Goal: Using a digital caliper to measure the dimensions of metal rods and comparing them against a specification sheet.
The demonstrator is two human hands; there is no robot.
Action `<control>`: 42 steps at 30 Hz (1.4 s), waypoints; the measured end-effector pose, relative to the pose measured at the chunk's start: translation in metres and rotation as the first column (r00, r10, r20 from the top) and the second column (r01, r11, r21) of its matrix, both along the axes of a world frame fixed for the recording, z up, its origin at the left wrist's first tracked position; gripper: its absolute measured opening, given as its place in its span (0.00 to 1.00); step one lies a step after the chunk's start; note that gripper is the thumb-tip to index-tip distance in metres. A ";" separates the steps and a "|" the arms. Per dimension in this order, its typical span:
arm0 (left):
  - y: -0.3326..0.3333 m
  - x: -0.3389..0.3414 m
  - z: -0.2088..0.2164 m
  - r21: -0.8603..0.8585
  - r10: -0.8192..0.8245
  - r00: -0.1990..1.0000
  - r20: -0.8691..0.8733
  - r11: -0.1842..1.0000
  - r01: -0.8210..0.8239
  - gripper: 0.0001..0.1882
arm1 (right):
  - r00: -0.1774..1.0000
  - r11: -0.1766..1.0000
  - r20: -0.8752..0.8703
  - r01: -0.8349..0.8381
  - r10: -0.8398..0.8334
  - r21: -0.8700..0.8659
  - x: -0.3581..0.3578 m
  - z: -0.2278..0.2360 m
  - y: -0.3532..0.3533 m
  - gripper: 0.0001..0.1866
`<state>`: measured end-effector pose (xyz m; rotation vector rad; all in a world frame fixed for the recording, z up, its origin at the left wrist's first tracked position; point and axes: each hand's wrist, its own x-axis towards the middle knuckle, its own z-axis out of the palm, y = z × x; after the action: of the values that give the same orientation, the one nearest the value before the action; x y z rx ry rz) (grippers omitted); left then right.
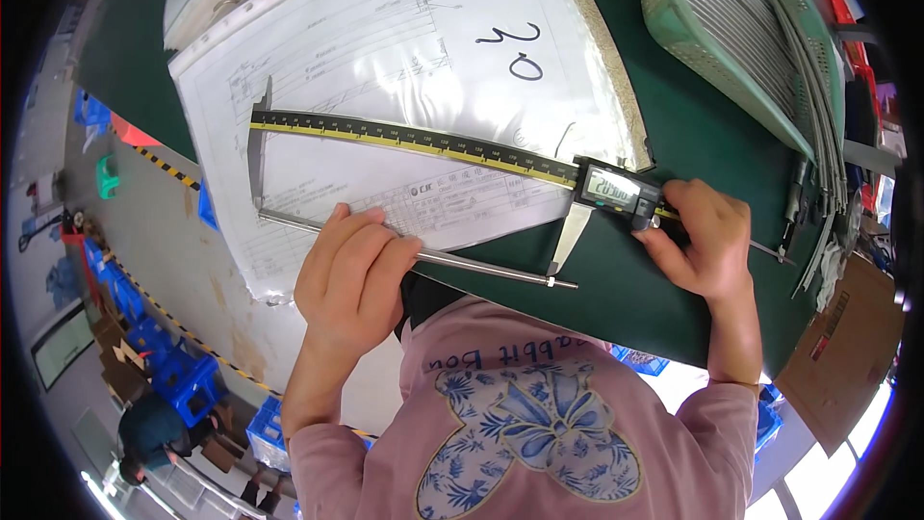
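My left hand (351,274) is closed round a thin metal rod (481,268), which has a small collar near its right end. Above it lies a long digital caliper (414,140), its jaws spread wide: one jaw meets the rod's left end, the other comes down by the collar. The caliper's display box (616,189) is lit. My right hand (707,236) grips the sliding part beside that display, thumb and forefinger pressed at its right side. Under the caliper a ring binder (539,0) lies spread, with a drawing sheet in a clear sleeve.
A green plastic basket (722,67) full of thin metal rods stands at the far right of the dark green table (630,303). A cardboard box (842,356) is off the right edge. Blue stools (183,385) and another person (154,433) are at the lower left.
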<state>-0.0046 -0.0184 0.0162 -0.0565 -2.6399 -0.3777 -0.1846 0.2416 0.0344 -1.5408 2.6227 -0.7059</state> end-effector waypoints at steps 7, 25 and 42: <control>0.000 0.002 0.002 0.007 0.016 1.000 0.023 1.000 -0.016 0.09 | 1.000 0.999 -0.010 0.021 -0.021 -0.032 0.001 -0.003 -0.001 0.18; 0.005 0.000 -0.004 0.044 -0.031 0.999 0.008 0.999 0.030 0.10 | 0.992 0.994 0.124 -0.022 0.008 0.111 0.002 0.006 0.010 0.15; -0.005 0.000 0.000 0.009 -0.013 1.000 -0.011 1.000 0.013 0.11 | 1.000 0.992 -0.004 0.008 -0.008 0.123 -0.003 0.001 -0.002 0.20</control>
<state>-0.0043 -0.0230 0.0158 -0.0724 -2.6283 -0.3928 -0.1878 0.2396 0.0350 -1.5000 2.6212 -0.5312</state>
